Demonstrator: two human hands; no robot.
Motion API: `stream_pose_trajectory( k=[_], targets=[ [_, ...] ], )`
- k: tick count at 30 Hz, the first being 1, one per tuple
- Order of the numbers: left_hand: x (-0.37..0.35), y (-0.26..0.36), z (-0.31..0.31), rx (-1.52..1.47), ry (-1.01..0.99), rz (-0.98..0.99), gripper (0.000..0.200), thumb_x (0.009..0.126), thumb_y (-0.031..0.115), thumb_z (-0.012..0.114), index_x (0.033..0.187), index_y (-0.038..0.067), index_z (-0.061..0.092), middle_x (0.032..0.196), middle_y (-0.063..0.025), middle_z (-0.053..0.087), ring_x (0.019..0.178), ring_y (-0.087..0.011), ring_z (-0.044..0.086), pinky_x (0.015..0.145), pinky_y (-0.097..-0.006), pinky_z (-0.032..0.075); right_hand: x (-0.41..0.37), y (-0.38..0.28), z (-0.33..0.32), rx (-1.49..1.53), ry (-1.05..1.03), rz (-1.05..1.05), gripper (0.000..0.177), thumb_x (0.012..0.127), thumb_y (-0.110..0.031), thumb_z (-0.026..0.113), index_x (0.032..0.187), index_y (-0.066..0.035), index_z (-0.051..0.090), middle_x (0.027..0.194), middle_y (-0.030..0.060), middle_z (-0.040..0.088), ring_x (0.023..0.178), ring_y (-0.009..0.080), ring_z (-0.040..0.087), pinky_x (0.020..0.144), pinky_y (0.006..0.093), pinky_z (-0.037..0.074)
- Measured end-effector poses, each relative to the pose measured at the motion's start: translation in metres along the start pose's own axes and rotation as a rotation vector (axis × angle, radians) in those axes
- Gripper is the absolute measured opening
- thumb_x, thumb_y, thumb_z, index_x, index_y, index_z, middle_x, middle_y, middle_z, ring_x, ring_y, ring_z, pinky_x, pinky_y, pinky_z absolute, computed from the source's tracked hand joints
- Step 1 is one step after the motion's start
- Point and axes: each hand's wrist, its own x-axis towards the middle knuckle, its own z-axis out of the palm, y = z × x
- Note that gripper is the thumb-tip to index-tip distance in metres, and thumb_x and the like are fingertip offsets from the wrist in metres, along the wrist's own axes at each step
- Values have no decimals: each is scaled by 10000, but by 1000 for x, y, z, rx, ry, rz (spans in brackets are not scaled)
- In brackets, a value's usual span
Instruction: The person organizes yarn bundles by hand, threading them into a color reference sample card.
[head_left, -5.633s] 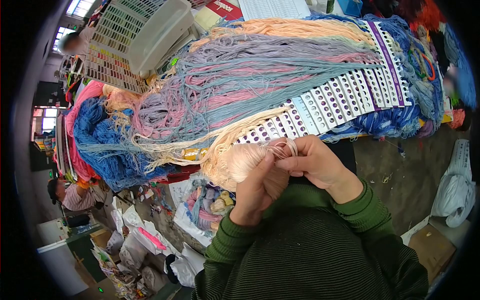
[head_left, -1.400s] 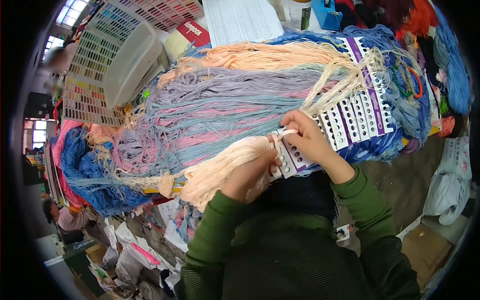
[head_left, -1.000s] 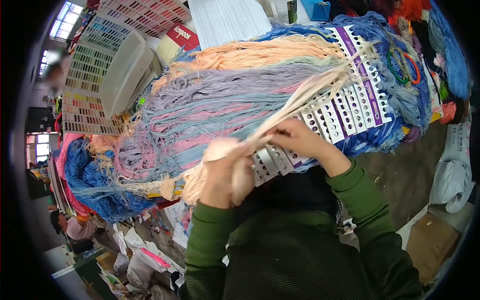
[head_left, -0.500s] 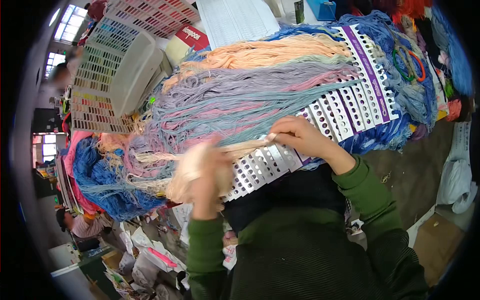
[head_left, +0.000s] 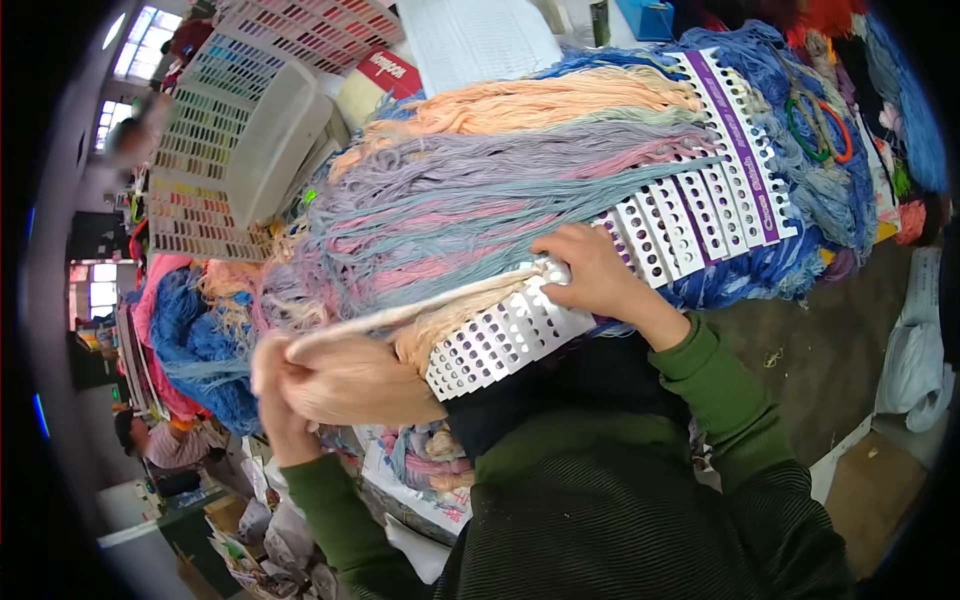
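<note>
My left hand, a little blurred, is closed on the far end of a beige thread skein at the left front edge of the pile. A strand runs taut from it to my right hand, whose thumb and fingers pinch the thread at the holed white thread cards. These overlap in a row beneath the right hand. Behind them lie long lilac threads, peach threads and grey-teal threads, hooked into the cards on the right.
A purple-striped card lies at the right end over blue yarn. Orange-and-green-handled scissors rest there. At the back left are a colour chart, a white plastic bin and a printed sheet. Another person is at far left.
My left hand has moved left and slightly down, drawing the beige skein out with it. My right hand stays near the cards, its grip slightly shifted.
</note>
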Motion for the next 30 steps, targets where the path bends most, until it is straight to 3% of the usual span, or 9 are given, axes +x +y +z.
stream_pose_trajectory(
  k=[3,6,7,9,12,17,23,26,30],
  targets=[
    [-18,33,-41,62,78,158,166,797,136,444,880,-1,490,789,-106,529,789,-195,529,716,-389,453,1,-5,-2,-36,7,-7,382,558,-209,629,912,-107,528,827,53,484,827,236,457,712,339,309],
    [-66,-8,12,145,27,113,208,801,145,427,884,-33,496,777,-105,522,732,-190,524,694,-343,456,-2,-17,1,4,140,-25,315,555,-174,641,845,-97,544,806,48,467,802,226,451,701,332,312],
    [-70,-28,18,498,5,211,262,793,158,445,936,-58,480,840,-122,518,731,-178,509,690,-323,451,-5,-24,1,26,191,-22,302,555,-167,645,830,-90,547,806,48,467,804,225,448,702,327,317],
    [-72,-61,30,-280,-346,-400,370,810,195,436,1079,-56,398,1039,-166,469,913,-229,478,829,-356,379,-13,-38,4,73,297,-44,167,601,-91,633,740,-48,551,782,46,472,758,195,465,651,284,356],
    [-74,-90,68,-225,-421,-336,431,850,244,356,1181,-28,303,1172,-177,386,1122,-273,345,911,-400,297,-32,-68,2,425,133,84,74,663,-41,600,703,-18,542,727,43,491,666,132,478,562,233,371],
    [-76,-108,77,-237,-698,-413,461,861,269,324,1201,-38,280,1097,-151,435,1004,-237,435,893,-351,314,-41,-116,-1,1138,-195,470,86,736,-58,556,766,17,585,662,18,540,525,49,467,443,176,347],
    [-84,-107,73,-236,-608,-347,439,856,239,347,1174,-60,307,1017,-140,470,927,-215,466,838,-314,356,-41,-114,-3,1425,-193,505,110,737,-36,530,783,49,582,737,96,582,494,93,513,429,180,380],
    [-74,-123,71,-207,-814,-307,403,849,216,370,1139,-64,349,1014,-136,479,937,-212,467,829,-318,370,-44,-119,-8,1481,-206,569,118,738,-39,527,793,53,578,766,124,585,507,104,530,422,183,393],
    [-81,-114,72,-306,-534,-411,380,835,197,399,1110,-64,379,1023,-140,487,959,-209,468,836,-309,366,-47,-116,-15,1527,-196,629,128,741,-45,528,796,63,568,751,123,583,501,109,536,416,182,404]
  ],
)
